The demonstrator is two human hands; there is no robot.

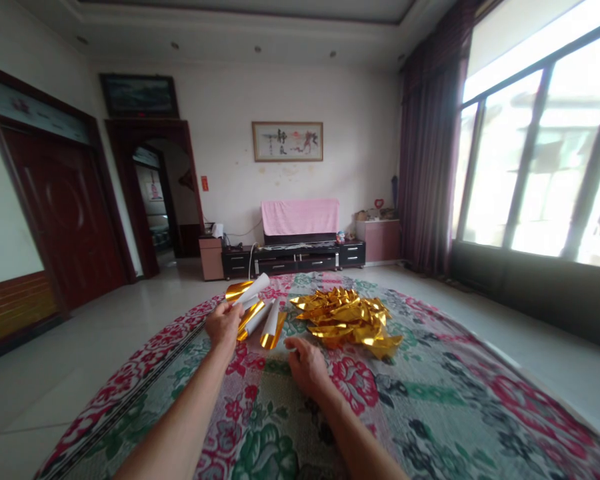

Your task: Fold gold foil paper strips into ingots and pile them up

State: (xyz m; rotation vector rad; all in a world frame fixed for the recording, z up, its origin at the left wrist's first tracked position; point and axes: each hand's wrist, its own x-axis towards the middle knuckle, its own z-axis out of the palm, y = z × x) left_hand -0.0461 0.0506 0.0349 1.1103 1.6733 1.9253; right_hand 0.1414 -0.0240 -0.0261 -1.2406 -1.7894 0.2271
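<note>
My left hand [224,325] is closed at the left edge of several curled gold foil sheets [251,320], its fingertips pinching the paper. These sheets have white backs and lie loosely rolled on the floral cloth [267,447]. One white roll [256,288] slants up beyond my fingers. My right hand [307,365] hovers low over the cloth, fingers loosely bent and apart, with nothing visible in them. It is between the curled sheets and a heap of folded gold foil pieces [347,317], nearest the heap's left front side.
The cloth covers a large round surface. Past its far edge stands a low black TV cabinet [295,261], with a pink cloth [300,217] draped over what stands on it. Wide windows [540,153] are on the right, a dark red door [65,213] on the left.
</note>
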